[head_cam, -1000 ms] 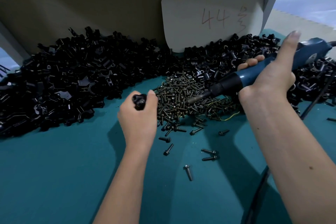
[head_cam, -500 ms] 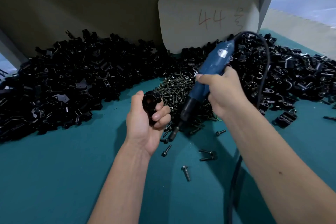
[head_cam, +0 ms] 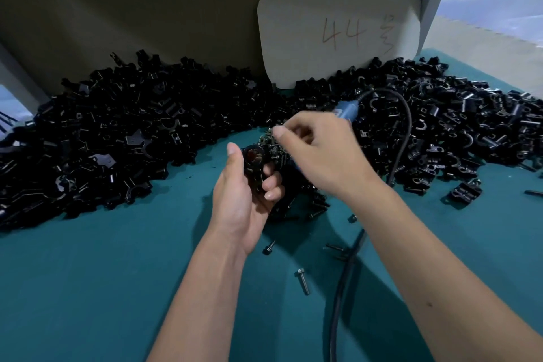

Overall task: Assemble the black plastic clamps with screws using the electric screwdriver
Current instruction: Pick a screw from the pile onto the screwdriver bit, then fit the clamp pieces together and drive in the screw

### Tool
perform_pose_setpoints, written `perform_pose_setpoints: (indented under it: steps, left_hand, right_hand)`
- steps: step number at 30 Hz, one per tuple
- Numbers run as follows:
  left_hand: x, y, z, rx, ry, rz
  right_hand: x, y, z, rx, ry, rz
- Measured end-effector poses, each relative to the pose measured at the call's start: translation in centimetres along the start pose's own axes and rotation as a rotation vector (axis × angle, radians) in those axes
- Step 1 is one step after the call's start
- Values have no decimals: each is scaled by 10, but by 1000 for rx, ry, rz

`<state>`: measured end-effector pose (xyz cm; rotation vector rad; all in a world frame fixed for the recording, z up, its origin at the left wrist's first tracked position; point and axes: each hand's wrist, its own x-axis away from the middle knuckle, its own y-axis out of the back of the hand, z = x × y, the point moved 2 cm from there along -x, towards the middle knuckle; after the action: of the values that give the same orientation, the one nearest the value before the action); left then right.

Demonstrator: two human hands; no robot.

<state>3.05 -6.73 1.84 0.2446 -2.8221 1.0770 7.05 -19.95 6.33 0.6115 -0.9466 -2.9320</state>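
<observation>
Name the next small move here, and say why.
Probably bring the electric screwdriver tip down into the clamp. The left hand holds the clamp up beside the screw pile, and the right hand grips the driver just above it.

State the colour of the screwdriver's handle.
Blue, seen in the head view: the screwdriver sticks out behind the right hand.

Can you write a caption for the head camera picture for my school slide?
Left hand holds a black clamp while the right hand holds the blue screwdriver.
</observation>
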Motion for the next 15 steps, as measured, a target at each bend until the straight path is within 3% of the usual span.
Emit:
perform_pose_setpoints:
  steps: [3, 11, 15]
  left_hand:
    - [1, -1, 0, -170, -108, 0]
    - [4, -9, -4, -716, -426, -78]
    - [10, -25, -1, -757, -494, -33]
  right_hand:
    - [5, -13, 5, -23, -3, 257]
    - [4, 17, 4, 67, 247, 90]
    - [11, 42, -8, 45, 203, 95]
